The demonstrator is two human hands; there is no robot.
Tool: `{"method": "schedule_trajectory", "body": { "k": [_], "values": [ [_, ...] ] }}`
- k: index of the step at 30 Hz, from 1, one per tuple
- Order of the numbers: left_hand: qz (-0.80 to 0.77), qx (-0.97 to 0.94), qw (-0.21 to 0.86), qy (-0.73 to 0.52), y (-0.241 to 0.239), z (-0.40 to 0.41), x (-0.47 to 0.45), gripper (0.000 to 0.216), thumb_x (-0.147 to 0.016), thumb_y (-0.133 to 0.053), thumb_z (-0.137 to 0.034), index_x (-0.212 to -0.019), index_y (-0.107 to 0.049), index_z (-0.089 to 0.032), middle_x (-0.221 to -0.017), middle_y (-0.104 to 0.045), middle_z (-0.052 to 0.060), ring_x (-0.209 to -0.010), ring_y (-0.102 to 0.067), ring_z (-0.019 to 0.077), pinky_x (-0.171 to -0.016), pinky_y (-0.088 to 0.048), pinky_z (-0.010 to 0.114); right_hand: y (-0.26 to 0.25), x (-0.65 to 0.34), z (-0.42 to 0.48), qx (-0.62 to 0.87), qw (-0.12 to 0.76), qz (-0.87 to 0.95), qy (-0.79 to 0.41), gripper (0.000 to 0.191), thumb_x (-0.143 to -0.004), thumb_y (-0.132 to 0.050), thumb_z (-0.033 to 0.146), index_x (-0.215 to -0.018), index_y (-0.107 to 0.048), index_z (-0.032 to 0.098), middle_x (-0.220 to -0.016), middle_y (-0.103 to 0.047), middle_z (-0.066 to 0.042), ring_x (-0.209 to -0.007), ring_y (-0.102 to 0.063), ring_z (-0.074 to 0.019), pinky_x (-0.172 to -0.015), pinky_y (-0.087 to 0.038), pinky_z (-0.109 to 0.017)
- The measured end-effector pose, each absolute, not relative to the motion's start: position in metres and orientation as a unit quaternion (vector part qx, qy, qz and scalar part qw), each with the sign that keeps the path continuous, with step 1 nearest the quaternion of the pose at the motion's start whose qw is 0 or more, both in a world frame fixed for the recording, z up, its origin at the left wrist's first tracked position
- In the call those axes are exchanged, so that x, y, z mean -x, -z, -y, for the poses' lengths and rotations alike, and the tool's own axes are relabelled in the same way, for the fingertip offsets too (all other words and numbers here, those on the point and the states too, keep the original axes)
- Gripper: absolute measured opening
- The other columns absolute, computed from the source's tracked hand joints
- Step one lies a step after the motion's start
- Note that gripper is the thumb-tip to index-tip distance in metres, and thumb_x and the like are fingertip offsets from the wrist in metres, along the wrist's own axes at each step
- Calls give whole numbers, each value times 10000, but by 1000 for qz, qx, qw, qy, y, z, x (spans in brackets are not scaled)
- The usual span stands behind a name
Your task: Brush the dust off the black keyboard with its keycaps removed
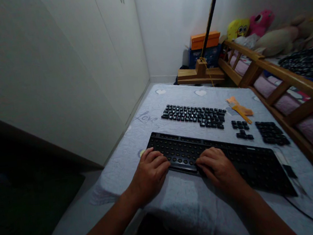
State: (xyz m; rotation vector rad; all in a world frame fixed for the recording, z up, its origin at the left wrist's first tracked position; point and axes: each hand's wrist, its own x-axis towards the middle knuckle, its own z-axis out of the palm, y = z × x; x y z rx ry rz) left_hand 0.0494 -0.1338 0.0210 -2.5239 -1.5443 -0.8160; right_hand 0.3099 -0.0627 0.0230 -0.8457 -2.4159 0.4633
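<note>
A black keyboard [182, 144] with most of its keycaps off lies across the cloth-covered table, showing rows of round bare key posts. My left hand [152, 170] is closed over its left end, fingers on the front left corner. At the front edge, my right hand [217, 165] has its thumb and fingers pinched together beside a long glossy bar [183, 166]. Whatever is between those fingertips is hidden. Behind the keyboard, loose black keycaps [192, 114] lie in keyboard order, with smaller groups of arrow keycaps [243, 135] and number-pad keycaps [271, 133] to the right.
An orange-handled brush [240, 111] rests on an orange cloth [246, 110] behind the keycaps. Slim tools [291, 172] lie by the keyboard's right end, and a cable [305, 213] trails off right. A wooden bed rail [290, 76] borders the right; a white cabinet [82, 65] stands left.
</note>
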Motion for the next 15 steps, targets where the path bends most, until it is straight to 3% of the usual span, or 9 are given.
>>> {"method": "schedule_trajectory", "body": {
  "k": [6,15],
  "values": [
    [497,820,112,263,-13,141,-52,171,-920,-595,-183,-1049,-705,-208,-1014,-729,30,-1024,-578,200,-1093,-364,450,-23,-309,64,312,263,896,-174,143,-921,-585,81,-888,-674,189,-843,-635,-49,-845,-544,-211,-779,-397,-355],
    [476,841,129,223,-11,142,-49,196,-940,-553,-173,-1078,-690,-202,-973,-718,42,-1009,-580,202,-1118,-351,470,-24,-306,67,301,255,902,-177,169,-942,-560,118,-871,-689,201,-819,-635,-45,-824,-539,-203,-765,-400,-360]
  ]
}}
